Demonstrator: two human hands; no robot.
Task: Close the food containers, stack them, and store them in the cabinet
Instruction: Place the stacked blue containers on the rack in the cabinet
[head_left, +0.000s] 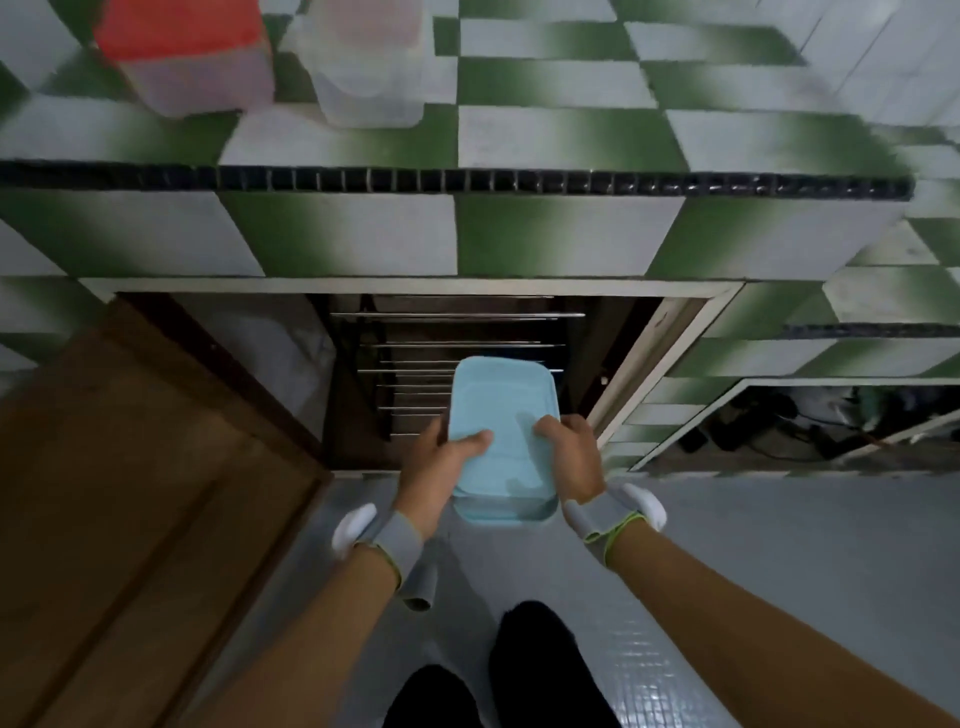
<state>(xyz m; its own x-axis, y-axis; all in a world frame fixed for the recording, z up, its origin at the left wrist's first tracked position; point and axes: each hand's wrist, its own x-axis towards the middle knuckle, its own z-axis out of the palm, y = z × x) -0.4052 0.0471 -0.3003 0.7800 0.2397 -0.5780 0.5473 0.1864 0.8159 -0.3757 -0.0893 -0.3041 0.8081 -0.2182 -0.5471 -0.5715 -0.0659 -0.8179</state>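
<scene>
Fingers (470, 441) of the left hand (434, 467) clasped on the left side of a light blue food container (501, 410), thumb lying on its lid. Fingers of the right hand (574, 457) clasped on the right side of the same container, thumb also on the lid. Container with lid closed, held in the air between both hands, in front of the open cabinet (457, 364) under the counter (571, 135); whether only one container or a stack, cannot tell, but a clear body visible under the blue lid at the near end. Grey bands with white pieces on both wrists. Inside the cabinet, metal rack bars (457, 345) running across, dark behind them. Brown wooden cabinet door (130, 493) swung open at the left. On the counter, near its far left corner, a clear container with red lid (182, 52) and just beside it a clear container without colour (363, 67), both blurred. Counter top and front covered with green and white tiles, black tile strip along the near edge. Grey floor (779, 545) below, dark feet at the bottom.
</scene>
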